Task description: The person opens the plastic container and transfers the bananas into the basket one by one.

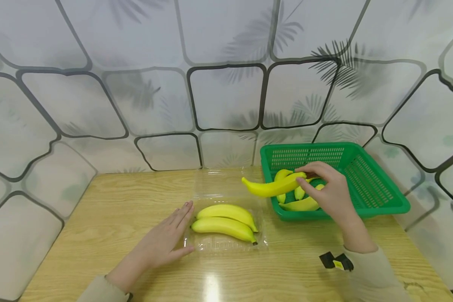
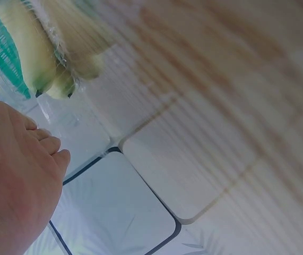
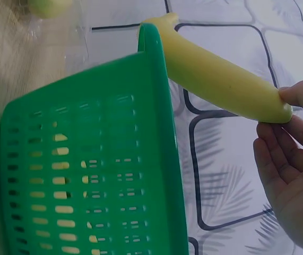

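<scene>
My right hand pinches one end of a yellow banana, holding it above the left rim of a green basket. In the right wrist view the thumb and fingers grip the end of this banana. Several more bananas lie inside the basket. A clear plastic clamshell box lies with its lid up at the back, and two bananas rest side by side in it. With fingers straight, my left hand touches the box's left edge.
All of this stands on a wooden table. A patterned wall covering closes off the back and sides. A small black tag with a yellow mark is by the right sleeve.
</scene>
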A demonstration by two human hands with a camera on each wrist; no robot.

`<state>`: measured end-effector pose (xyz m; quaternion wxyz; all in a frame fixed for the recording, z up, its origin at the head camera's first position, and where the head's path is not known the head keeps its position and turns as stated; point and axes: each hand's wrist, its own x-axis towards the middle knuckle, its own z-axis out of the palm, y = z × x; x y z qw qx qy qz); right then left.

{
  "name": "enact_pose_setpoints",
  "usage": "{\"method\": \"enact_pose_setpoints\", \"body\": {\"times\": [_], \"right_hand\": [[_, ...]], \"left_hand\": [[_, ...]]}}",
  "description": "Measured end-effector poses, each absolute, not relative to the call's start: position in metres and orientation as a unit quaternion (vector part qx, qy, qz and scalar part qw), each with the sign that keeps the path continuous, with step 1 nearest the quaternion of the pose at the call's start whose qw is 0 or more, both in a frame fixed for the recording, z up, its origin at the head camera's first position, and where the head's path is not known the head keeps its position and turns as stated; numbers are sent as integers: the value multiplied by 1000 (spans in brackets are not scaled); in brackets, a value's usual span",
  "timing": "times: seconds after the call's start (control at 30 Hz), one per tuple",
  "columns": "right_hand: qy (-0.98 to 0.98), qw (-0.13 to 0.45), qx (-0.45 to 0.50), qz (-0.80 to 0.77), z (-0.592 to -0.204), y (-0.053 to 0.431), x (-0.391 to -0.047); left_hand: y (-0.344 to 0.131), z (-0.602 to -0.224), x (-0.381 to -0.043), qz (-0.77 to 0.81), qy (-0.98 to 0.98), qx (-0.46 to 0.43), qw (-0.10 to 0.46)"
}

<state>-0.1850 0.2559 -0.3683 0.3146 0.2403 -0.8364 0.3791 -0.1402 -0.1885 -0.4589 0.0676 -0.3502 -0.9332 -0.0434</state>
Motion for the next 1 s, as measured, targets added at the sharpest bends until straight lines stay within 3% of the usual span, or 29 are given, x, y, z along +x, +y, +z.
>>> {"method": "enact_pose_setpoints", "body": {"times": [1.0], "right_hand": [[-828, 349, 175, 402, -367, 304, -185]], "left_hand": [[-189, -461, -142, -47, -936, -345, 53]]}}
